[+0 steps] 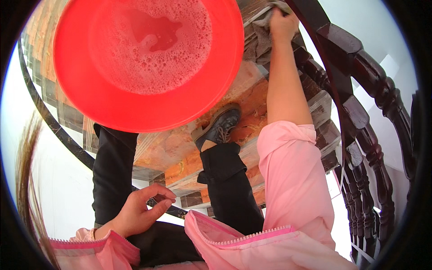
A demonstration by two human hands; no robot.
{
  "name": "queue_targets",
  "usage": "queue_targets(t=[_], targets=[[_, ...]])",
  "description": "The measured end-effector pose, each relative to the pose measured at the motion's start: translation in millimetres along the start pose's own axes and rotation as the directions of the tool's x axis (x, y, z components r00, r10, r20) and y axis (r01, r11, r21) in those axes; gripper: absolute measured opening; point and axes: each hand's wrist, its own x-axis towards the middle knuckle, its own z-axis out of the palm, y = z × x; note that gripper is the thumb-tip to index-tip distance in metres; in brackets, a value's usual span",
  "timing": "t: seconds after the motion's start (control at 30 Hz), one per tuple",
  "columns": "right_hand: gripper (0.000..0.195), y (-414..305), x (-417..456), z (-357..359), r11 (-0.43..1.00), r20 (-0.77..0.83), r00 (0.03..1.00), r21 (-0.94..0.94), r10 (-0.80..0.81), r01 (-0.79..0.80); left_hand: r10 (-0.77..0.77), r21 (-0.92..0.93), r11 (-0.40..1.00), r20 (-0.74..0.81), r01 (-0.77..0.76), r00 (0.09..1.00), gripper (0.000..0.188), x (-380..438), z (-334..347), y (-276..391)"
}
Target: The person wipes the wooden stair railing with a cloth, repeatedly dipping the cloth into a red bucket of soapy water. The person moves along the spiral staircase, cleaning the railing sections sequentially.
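Note:
My right hand (pixel 284 25) reaches out at the upper right, gripping a grey-brown cloth (pixel 259 40). Part of the cloth hangs down over the stair step, beside the foot of the dark wooden railing. Blur softens the fingers, so their exact hold is hard to make out. Over my lap, my left hand (pixel 143 207) is loosely curled, with a gap between thumb and fingers and nothing in it. A red plastic basin (pixel 152 114) fills the upper left of the view. Foamy, soapy water (pixel 157 32) lies inside it.
Turned dark balusters (pixel 374 148) and a handrail (pixel 332 72) run down the right side. Stone-patterned steps (pixel 162 152) lie beneath the basin. My black shoe (pixel 222 125) rests on one step. Strands of hair (pixel 28 175) hang at the left edge.

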Motion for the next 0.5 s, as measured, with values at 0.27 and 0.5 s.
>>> queue_targets(t=[0.27,0.5], targets=[[0.052,38.7,-117.2,34.6,0.815,-0.093,0.864,0.298,-0.494,0.498,0.025,-0.017,1.000,-0.011,-0.025,1.000,0.012,2.0,4.7,-3.5],[0.031,54.9,-34.6,-37.3,0.970,-0.321,0.916,-0.095,-0.242,0.223,0.034,-0.028,0.999,-0.005,-0.034,0.999,0.013,-3.9,4.0,-6.3]])
